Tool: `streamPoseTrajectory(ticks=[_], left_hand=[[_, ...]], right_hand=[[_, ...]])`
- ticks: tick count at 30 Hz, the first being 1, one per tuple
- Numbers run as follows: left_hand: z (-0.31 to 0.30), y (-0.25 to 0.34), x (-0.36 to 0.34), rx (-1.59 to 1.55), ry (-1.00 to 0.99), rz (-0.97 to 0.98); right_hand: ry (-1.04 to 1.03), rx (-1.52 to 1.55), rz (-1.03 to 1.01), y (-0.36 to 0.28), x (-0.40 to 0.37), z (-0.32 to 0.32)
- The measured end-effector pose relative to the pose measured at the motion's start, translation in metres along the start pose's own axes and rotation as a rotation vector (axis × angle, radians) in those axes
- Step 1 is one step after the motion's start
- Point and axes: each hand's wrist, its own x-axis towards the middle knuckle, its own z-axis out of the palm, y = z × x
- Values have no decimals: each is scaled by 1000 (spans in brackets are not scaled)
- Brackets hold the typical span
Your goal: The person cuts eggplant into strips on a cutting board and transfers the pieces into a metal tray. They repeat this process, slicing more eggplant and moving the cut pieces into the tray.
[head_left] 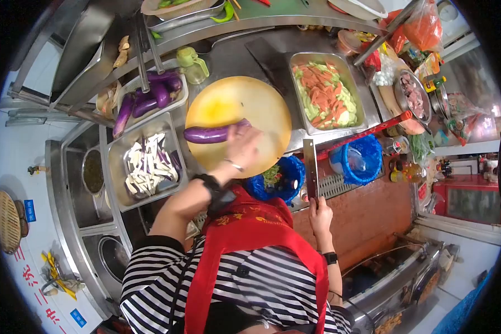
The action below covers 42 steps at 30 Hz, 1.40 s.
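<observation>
- left hand sits on the right end of a whole purple eggplant, fingers curled down over it and clamped on. It's a bit blurry, so I can't make out each finger.
- the eggplant lies sideways across the middle of the round yellow cutting board, stem end pointing left
- right hand is fisted round the handle of a cleaver. The blade points away from the body, off the board's right edge and well apart from the eggplant.
- left of the board: a steel tray of cut eggplant strips, and behind it a tray of whole eggplants, one hanging off over the rim
- right of the board: a tray of sliced carrot and green veg, close to the board's edge
- pretty crowded near the cleaver: a blue basket just left of the blade, a second blue basket to its right, and a red bar running diagonally just past the blade tip
- a green-lidded jug stands behind the board
- far right there's a bowl of raw meat among bags and bottles
- sink is at far left, beside the strips tray
</observation>
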Motion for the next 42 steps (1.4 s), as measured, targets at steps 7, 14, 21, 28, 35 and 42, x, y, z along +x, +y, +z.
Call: streamPoseTrajectory(ticks=[7, 14, 21, 28, 35, 42], left_hand=[[-64, -101, -30, 280, -412, -417], [-44, -59, -38, 151, -365, -369], [-40, -58, -43, 182, -257, -319], [-33, -59, -36, 150, -295, -444], [-28, -65, -35, 88, -246, -475], [-12, -50, -48, -425, -109, -672]], right_hand=[[-37, 140, -176, -24, 29, 23], [-211, 20, -321, -83, 60, 27], [-275, -242, -387, -106, 72, 23], [-343, -453, -412, -125, 116, 80], [-421, -451, -359, -138, 136, 83], [-242, -301, -410, -113, 141, 98]])
